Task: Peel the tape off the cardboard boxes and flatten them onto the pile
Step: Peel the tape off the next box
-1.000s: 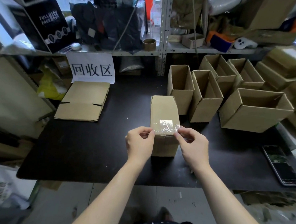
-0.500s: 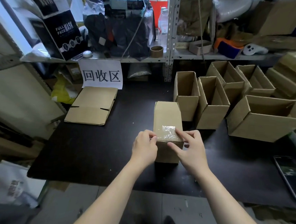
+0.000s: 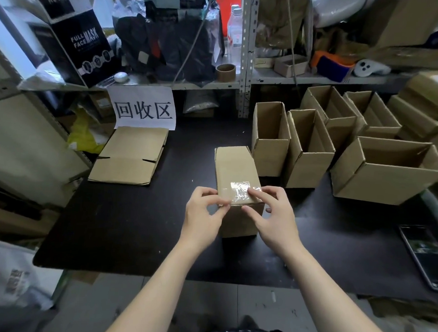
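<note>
The box (image 3: pixel 238 172) stands mid-tabletop (image 3: pixel 133 225); the left hand (image 3: pixel 202 215) pinches what looks like a tape (image 3: pixel 240 191) end at its near left corner, while the right hand (image 3: pixel 273 219) clamps its near top edge, bent fingers (image 3: pixel 252 190) on the tape and thumb on the front. Peeling low and slow towards the left, with the right hand bracing the box, should lift the tape whole without tearing the card. Open boxes (image 3: pixel 270 143) crowd the box's far right side, and the bare room lies to its left, towards the pile (image 3: pixel 132 156).
</note>
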{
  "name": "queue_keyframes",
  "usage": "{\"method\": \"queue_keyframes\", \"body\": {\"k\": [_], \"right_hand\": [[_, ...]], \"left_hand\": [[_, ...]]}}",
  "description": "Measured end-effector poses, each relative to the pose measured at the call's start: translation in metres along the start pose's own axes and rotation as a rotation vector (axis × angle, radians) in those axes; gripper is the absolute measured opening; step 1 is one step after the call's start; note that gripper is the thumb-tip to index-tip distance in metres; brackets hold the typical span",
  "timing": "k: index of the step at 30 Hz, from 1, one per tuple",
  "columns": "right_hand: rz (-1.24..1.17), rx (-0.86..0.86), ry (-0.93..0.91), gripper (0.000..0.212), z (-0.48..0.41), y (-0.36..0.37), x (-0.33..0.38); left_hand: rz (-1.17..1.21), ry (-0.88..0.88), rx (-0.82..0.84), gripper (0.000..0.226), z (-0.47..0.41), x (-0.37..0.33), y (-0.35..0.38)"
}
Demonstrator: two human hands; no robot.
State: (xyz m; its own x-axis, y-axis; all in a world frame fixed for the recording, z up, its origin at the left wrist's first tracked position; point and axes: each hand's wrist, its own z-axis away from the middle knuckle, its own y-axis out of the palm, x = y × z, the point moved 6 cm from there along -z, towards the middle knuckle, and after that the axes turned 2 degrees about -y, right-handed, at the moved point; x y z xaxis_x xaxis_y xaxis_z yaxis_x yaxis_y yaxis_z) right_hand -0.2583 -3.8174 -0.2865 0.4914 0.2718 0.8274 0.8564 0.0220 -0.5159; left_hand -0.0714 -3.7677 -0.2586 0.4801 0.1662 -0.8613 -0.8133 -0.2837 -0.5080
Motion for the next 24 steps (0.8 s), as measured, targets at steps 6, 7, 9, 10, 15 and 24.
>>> {"method": "queue_keyframes", "body": {"k": [6, 7, 9, 10, 15, 24], "right_hand": [[0.071, -0.027, -0.05, 0.042, 0.001, -0.002, 0.008], [0.092, -0.017, -0.106, 0.045, 0.0, -0.001, 0.012], [0.115, 0.032, -0.238, 0.05, 0.0, 0.004, 0.019], [0.106, 0.062, -0.276, 0.048, 0.0, 0.006, 0.02], [0.054, 0.095, -0.28, 0.03, 0.0, 0.003, 0.024], [0.149, 0.116, -0.295, 0.01, -0.013, 0.006, 0.028]], "left_hand": [[0.127, 0.179, 0.049, 0.01, -0.002, 0.006, 0.007], [0.131, 0.225, 0.063, 0.013, -0.002, 0.006, 0.01], [0.134, 0.291, 0.081, 0.022, 0.0, 0.007, 0.014], [0.13, 0.305, 0.081, 0.024, 0.0, 0.008, 0.015], [-0.037, 0.336, 0.067, 0.019, -0.002, 0.011, 0.017], [-0.143, 0.44, 0.195, 0.053, -0.016, 0.004, -0.011]]}}
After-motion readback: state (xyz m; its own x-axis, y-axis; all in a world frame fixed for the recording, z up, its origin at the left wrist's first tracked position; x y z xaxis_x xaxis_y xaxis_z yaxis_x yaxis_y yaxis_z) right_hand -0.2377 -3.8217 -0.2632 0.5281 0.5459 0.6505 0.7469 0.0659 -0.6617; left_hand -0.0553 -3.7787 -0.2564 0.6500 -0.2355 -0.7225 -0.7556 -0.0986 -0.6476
